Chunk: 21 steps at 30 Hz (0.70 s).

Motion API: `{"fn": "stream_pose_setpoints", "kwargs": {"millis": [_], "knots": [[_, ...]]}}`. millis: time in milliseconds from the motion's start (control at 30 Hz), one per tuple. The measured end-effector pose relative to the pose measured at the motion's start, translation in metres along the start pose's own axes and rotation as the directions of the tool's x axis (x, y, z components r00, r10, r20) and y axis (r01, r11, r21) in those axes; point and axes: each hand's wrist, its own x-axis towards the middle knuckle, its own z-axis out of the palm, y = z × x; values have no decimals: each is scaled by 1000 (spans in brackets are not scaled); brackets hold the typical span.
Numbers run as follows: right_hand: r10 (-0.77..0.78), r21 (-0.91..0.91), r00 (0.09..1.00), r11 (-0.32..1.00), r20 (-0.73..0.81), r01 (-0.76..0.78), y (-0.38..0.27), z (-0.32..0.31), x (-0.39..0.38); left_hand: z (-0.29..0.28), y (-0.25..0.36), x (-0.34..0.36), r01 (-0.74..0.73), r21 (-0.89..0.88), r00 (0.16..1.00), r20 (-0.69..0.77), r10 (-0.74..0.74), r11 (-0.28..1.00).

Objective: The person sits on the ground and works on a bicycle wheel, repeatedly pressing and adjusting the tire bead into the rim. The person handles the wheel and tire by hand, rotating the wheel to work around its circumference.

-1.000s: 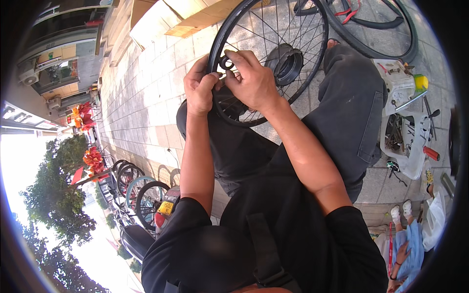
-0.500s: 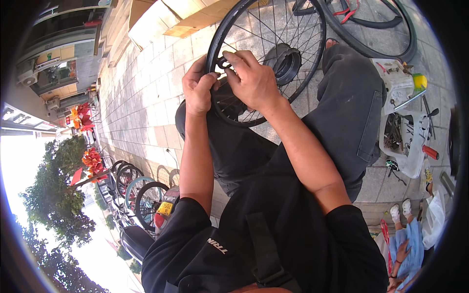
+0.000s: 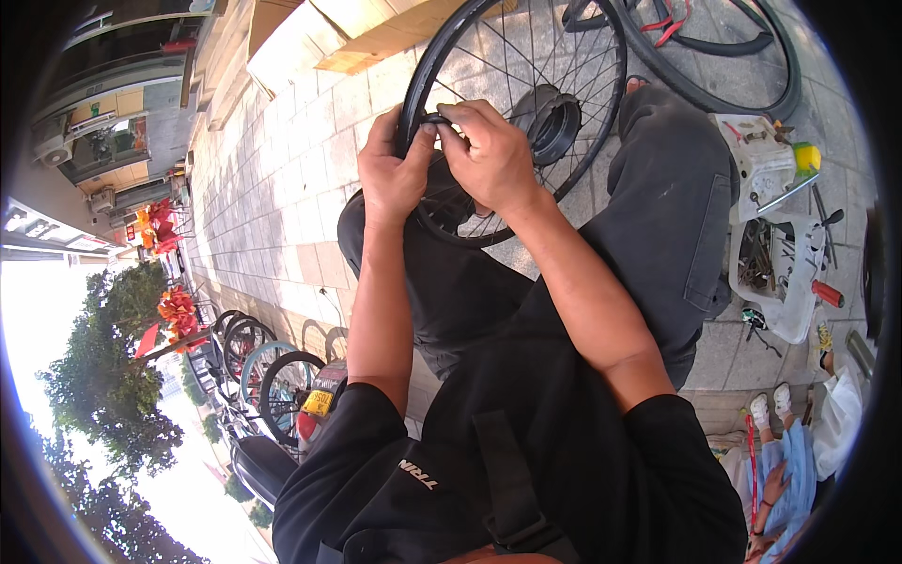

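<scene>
A bicycle wheel (image 3: 611, 122) with a black rim, thin spokes and a wide black hub (image 3: 550, 125) stands tilted between my knees. My left hand (image 3: 393, 174) is closed at the rim's left side, its fingers behind the rim and its thumb on the inner side. Close beside it, my right hand (image 3: 489, 160) pinches a small black curved piece (image 3: 435, 119) between thumb and forefinger. That piece reaches my left thumb; fingers cover most of it, and I cannot tell its kind.
A loose tyre (image 3: 794, 80) and a red strap (image 3: 669, 26) lie at the upper right. Right of my leg are white trays of tools (image 3: 799, 315) and a red-handled tool (image 3: 827, 293). Cardboard (image 3: 376, 42) lies beyond the wheel. Parked bikes (image 3: 282, 395) and a person's shoes (image 3: 770, 404) flank me.
Both hands have shifted slightly at the rim. My left thumb has moved up against the small black piece, and the gap seen between the hands has closed.
</scene>
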Motion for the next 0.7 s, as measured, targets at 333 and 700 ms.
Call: {"fn": "stream_pose_setpoints", "kwargs": {"millis": [333,700], "knots": [[46,50,998,998,48,-48,1,-3,0,-1,-5,-1,-90,171,995,-29,96,981],[-104,-57,995,993,-5,103,2,-2,-2,-1,1,-5,-31,63,1000,2,31,998]]}}
